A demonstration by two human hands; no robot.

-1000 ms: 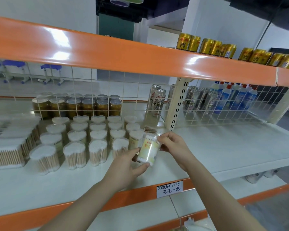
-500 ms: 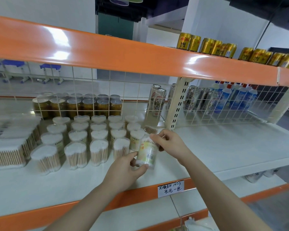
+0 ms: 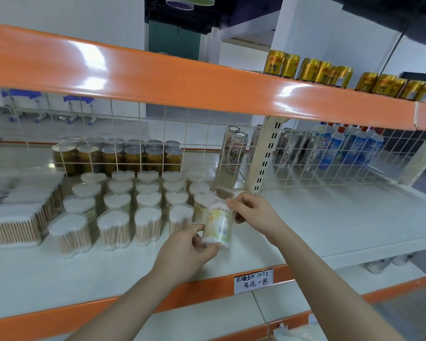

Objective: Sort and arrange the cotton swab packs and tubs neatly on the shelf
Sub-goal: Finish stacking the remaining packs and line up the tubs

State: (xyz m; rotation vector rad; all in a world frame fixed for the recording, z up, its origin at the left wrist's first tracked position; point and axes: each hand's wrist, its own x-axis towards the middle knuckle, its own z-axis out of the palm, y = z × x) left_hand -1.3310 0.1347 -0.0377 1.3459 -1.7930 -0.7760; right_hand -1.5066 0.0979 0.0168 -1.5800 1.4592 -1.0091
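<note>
Hands [image 3: 187, 244] [image 3: 252, 209] grip labelled tub [image 3: 218, 226] at base and top

I read the handwritten price tag [image 3: 253, 281] on my shelf's orange front edge: "103g" above, "3元一包" below. The gold cans [image 3: 283, 64] up top carried "红牛". The label on the tub [image 3: 218, 225] I held was too blurred to read.

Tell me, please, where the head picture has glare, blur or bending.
Head view: bright glare patches lie on the orange shelf edge; the flat swab packs at far left are soft and washed out; the wide lens bows the shelf lines; the held tub is fairly sharp, its label small.
</note>
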